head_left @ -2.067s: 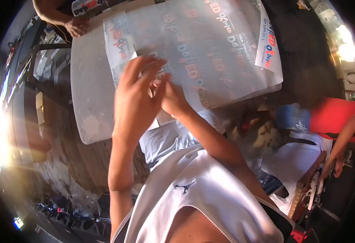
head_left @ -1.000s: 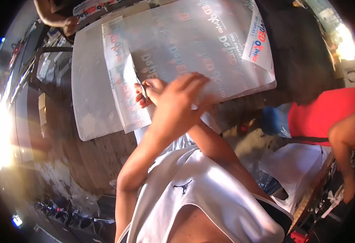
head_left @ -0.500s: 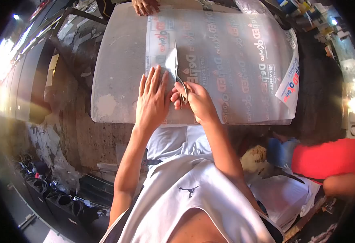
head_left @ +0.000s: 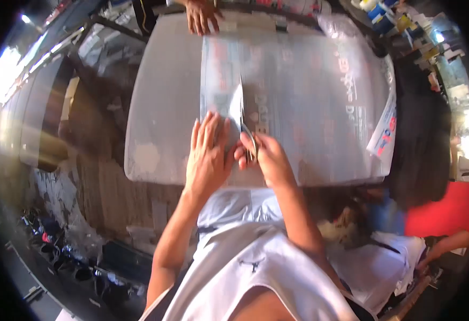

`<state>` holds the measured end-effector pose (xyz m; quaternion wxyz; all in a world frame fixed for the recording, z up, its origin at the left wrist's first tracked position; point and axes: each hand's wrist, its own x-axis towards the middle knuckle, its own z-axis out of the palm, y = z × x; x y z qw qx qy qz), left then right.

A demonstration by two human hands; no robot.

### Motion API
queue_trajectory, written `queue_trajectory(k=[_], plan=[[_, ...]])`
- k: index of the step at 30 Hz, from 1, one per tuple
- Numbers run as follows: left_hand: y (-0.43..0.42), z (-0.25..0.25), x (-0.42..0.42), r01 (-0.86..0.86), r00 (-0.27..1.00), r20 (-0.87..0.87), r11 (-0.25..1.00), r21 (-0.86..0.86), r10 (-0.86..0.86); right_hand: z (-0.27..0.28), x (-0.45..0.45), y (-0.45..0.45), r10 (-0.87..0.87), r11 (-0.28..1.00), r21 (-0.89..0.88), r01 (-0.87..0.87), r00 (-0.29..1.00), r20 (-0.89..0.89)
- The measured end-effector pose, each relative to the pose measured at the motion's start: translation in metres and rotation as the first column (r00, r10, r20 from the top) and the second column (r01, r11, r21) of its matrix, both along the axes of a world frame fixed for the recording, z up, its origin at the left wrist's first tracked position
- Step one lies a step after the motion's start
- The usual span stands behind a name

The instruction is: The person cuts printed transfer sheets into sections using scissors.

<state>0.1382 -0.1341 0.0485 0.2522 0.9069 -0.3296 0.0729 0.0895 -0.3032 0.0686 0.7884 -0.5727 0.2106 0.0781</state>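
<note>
A translucent sheet with printed lettering (head_left: 315, 117) lies across the tabletop (head_left: 159, 101), its right edge curled up. My right hand (head_left: 269, 160) grips a pair of scissors (head_left: 237, 104) by the handles, blades pointing away from me over the left part of the sheet. Whether the blades are apart is too blurred to tell. Just left of the scissors, my left hand (head_left: 209, 158) lies flat on the sheet near its left edge, fingers stretched out and holding nothing.
Another person's hand (head_left: 202, 17) rests at the table's far edge, near the sheet's far left corner. At the lower right is a person in red (head_left: 448, 211), beside a white cloth or bag (head_left: 373, 267). Dark bins with loose items (head_left: 58, 254) stand lower left.
The view has shifted, so the table and my hands appear lower. More of the other person's hand shows. My right hand still holds the scissors and my left still lies flat.
</note>
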Motion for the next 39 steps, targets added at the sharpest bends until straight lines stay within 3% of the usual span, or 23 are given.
queue_trajectory(k=[18,25,39], plan=[[-0.002,0.006,-0.001,-0.013,1.000,-0.028,0.999,0.040,0.014,0.001,-0.002,0.005,-0.029,0.998,0.062,0.029,1.000,-0.002],[-0.003,0.004,0.001,-0.017,0.999,-0.046,0.993,0.117,0.023,-0.002,0.001,0.008,-0.034,0.999,0.013,0.034,0.999,0.029],[-0.002,0.005,0.000,-0.021,0.998,-0.049,0.995,0.096,0.025,0.001,0.014,0.007,-0.042,0.999,-0.004,0.042,0.997,0.058]])
